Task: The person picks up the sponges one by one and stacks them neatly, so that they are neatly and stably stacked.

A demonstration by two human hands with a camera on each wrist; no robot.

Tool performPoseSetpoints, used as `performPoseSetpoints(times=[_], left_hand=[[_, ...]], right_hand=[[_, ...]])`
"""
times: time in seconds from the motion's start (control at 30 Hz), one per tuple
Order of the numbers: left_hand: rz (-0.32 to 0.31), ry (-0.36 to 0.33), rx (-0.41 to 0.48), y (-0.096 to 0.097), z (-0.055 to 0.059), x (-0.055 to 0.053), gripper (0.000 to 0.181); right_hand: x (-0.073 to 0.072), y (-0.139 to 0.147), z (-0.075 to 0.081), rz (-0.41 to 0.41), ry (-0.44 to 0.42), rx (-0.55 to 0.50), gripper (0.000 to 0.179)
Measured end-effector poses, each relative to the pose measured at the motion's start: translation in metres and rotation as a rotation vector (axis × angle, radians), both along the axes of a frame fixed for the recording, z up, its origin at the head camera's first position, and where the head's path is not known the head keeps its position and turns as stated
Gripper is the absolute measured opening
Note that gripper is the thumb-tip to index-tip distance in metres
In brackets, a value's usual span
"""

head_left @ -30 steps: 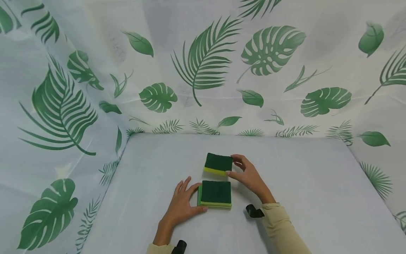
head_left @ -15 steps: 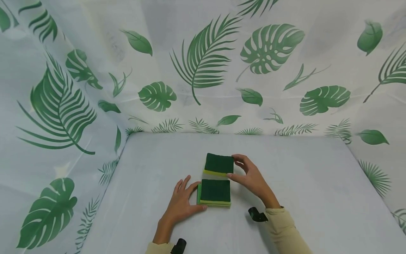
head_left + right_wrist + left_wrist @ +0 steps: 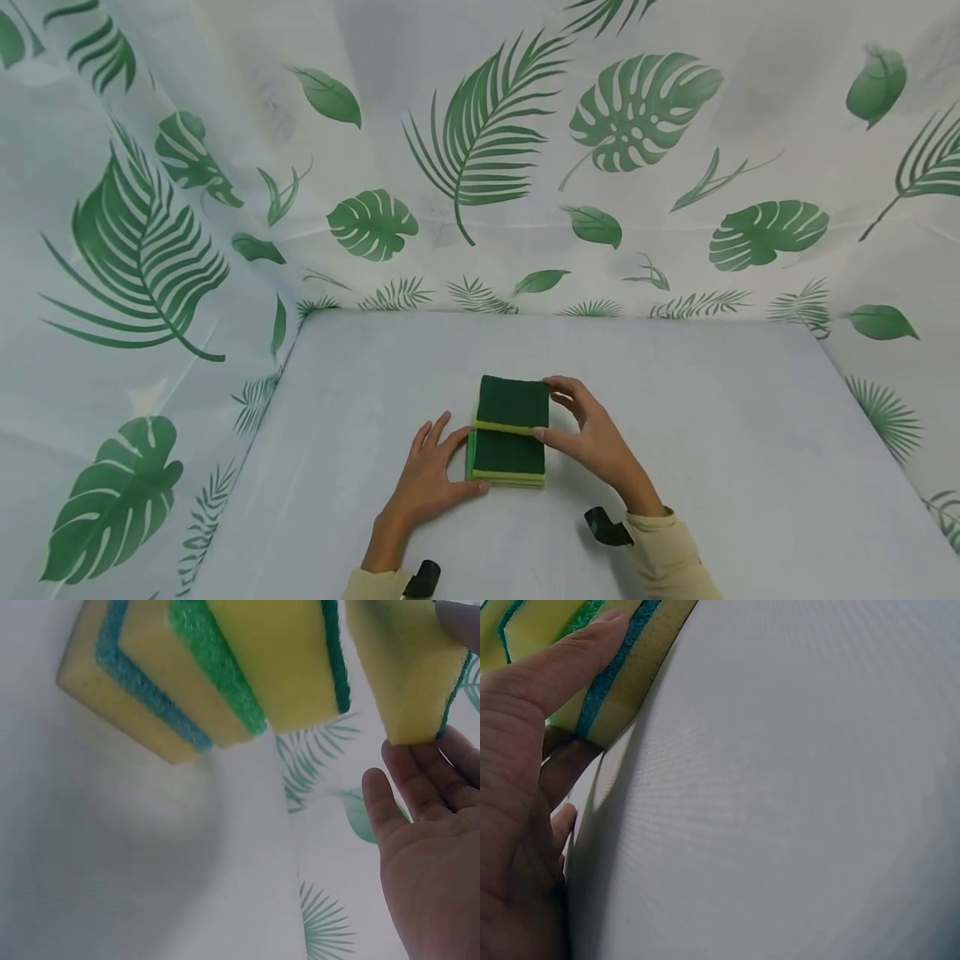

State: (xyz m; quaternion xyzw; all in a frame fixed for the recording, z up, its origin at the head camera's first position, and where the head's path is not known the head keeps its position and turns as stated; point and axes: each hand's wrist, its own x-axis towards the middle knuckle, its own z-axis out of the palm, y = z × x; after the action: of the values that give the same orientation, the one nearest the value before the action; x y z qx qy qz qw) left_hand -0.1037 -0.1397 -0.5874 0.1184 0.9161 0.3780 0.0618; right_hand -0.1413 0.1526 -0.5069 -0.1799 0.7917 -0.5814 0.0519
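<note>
A stack of sponges (image 3: 510,457) rests on the white table, a dark green scouring pad uppermost. In the right wrist view, the layers below show a bright green pad (image 3: 217,664) and a blue pad (image 3: 142,679) between yellow foam. My left hand (image 3: 424,483) grips the stack's left end, thumb on the near side and fingers behind. Another yellow sponge (image 3: 513,402) with a dark green pad is pinched at its right end by my right hand (image 3: 596,435). This one is held above the stack, apart from it, and overlaps its far part in the head view.
White table surface (image 3: 712,433) extends around both hands. A white sheet with green leaf prints (image 3: 525,125) walls the table at the back and sides. Dark wrist-worn devices (image 3: 607,527) sit by both sleeves.
My right hand has brought its sponge nearer to me, so it now covers the far part of the stack in the head view. My left hand stays in place on the stack.
</note>
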Motion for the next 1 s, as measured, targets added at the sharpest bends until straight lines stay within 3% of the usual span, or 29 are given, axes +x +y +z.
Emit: performPoseSetpoints(times=[0.5, 1.0], left_hand=[[0.021, 0.006, -0.007, 0.001, 0.002, 0.001, 0.092], [0.023, -0.003, 0.0, 0.002, 0.003, 0.001, 0.091]], right_hand=[[0.02, 0.0, -0.001, 0.018, 0.047, 0.022, 0.071], [0.033, 0.002, -0.007, 0.003, 0.014, 0.023, 0.072]])
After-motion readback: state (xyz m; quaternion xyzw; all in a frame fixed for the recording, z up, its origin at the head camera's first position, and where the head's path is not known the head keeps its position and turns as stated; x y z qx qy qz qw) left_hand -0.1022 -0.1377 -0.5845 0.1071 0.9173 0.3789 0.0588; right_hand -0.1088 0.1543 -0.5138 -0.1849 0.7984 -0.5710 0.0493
